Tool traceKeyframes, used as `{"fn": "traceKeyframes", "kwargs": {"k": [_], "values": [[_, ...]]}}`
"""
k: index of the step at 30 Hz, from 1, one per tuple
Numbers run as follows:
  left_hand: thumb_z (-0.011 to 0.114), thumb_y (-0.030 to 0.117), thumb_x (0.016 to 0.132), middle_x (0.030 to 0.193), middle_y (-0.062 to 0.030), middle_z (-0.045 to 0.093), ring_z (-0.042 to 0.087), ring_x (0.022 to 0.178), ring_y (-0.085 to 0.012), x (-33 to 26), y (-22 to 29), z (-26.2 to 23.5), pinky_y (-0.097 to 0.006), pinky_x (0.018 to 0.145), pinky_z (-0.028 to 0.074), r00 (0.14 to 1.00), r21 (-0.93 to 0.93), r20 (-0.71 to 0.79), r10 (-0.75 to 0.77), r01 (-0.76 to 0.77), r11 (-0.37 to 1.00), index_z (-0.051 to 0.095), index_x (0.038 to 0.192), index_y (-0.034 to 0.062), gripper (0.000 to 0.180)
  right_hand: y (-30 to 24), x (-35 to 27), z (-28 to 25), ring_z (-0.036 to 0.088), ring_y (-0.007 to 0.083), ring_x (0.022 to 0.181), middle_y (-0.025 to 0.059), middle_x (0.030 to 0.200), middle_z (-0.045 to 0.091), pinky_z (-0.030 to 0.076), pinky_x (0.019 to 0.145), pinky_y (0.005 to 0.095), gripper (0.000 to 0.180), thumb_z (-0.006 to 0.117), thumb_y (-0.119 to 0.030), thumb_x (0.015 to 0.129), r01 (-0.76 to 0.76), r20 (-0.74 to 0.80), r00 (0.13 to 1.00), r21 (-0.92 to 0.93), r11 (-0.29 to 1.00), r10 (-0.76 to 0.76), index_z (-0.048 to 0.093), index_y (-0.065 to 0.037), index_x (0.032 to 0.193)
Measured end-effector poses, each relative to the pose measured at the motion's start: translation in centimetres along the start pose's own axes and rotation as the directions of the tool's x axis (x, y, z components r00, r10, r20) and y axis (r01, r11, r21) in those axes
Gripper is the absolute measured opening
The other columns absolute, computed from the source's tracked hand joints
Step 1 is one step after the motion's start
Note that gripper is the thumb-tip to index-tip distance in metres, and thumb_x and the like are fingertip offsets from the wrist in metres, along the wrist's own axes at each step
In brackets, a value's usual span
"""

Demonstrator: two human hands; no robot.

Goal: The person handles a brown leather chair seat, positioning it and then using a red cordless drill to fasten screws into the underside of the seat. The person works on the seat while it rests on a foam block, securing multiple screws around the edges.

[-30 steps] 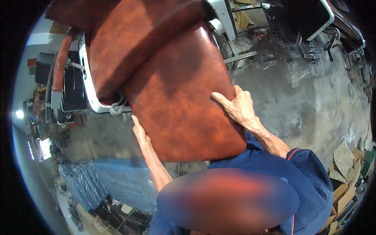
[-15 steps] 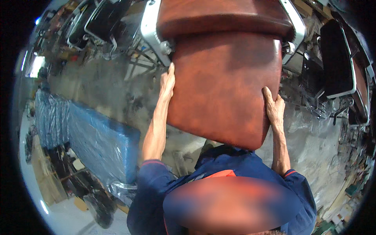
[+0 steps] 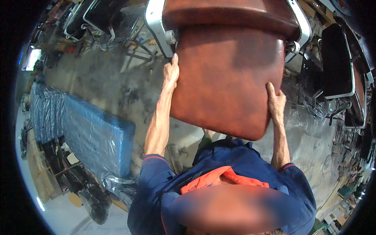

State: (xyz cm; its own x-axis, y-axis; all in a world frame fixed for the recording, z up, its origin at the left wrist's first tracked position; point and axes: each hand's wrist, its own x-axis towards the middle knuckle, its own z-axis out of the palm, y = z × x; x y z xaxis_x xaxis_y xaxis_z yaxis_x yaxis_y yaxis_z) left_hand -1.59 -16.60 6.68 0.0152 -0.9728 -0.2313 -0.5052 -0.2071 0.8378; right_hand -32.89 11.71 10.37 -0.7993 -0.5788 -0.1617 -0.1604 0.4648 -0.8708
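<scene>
A brown leather padded panel stretches out in front of my body. Its far end meets a thicker brown cushion, which sits between a white side frame on the left and a matching frame on the right. My left hand is closed on the panel's left edge, close below the left frame's round metal knob. On the opposite edge, nearer to me, my right hand grips with the thumb on top. The fingers curled beneath the panel are mostly hidden.
Blue padded slabs in clear plastic wrap stand at the left. Dark panels with metal frames are stacked at the right, and similar framed pieces lie at the far left. Loose plastic sheeting covers part of the right side.
The panel and both hands sit slightly farther up and to the right in the picture, and the surroundings have shifted a little too. Both hands keep their hold on its edges.
</scene>
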Motion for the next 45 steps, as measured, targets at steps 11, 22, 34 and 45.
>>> {"fn": "traceKeyframes", "kwargs": {"k": [11,22,34,45], "values": [[0.054,0.060,0.100,0.077,-0.0229,0.065,0.061,0.075,-0.0334,-2.3,-1.1,2.5,-0.047,0.073,0.048,0.967,-0.111,-0.228,0.114,-0.142,0.984,0.067,0.085,-0.0094,0.072,7.4,6.3,2.3,0.063,0.0116,0.087,0.0047,0.100,0.073,0.051,0.079,0.0298,0.033,0.069,-0.025,0.097,0.129,0.040,0.989,0.191,0.973,-0.139,0.069,0.005,0.112],[0.054,0.058,0.100,0.083,-0.0225,0.066,0.060,0.078,-0.0344,-0.2,-3.2,4.0,-0.046,0.077,0.048,0.987,-0.102,-0.152,-0.057,0.041,0.994,0.065,0.092,-0.0090,0.069,9.0,7.5,4.2,0.056,0.0133,0.067,0.0016,0.079,0.064,0.047,0.062,0.0336,0.038,0.070,-0.035,0.094,0.157,0.041,0.986,0.069,0.985,-0.160,0.066,0.002,0.101],[0.057,0.053,0.101,0.073,-0.0113,0.061,0.054,0.069,-0.0203,-13.8,-1.1,1.7,-0.041,0.066,0.046,0.991,-0.246,-0.116,-0.062,0.032,0.969,0.064,0.090,-0.0057,0.060,8.4,9.4,-3.9,0.051,0.0063,0.070,-0.0004,0.076,0.061,0.044,0.061,0.0264,0.037,0.063,-0.035,0.097,0.018,0.246,0.969,0.004,1.000,-0.018,0.066,0.001,0.097],[0.074,0.048,0.093,0.071,-0.0133,0.064,0.056,0.067,-0.0164,-17.5,5.2,-4.2,-0.037,0.063,0.049,0.993,-0.169,-0.044,0.106,-0.112,0.979,0.065,0.084,-0.0076,0.057,1.4,6.0,-7.7,0.061,0.0115,0.081,0.0042,0.090,0.069,0.050,0.073,0.0290,0.062,0.060,-0.052,0.100,0.029,0.179,0.984,-0.015,0.999,-0.026,0.071,0.009,0.102]]}}
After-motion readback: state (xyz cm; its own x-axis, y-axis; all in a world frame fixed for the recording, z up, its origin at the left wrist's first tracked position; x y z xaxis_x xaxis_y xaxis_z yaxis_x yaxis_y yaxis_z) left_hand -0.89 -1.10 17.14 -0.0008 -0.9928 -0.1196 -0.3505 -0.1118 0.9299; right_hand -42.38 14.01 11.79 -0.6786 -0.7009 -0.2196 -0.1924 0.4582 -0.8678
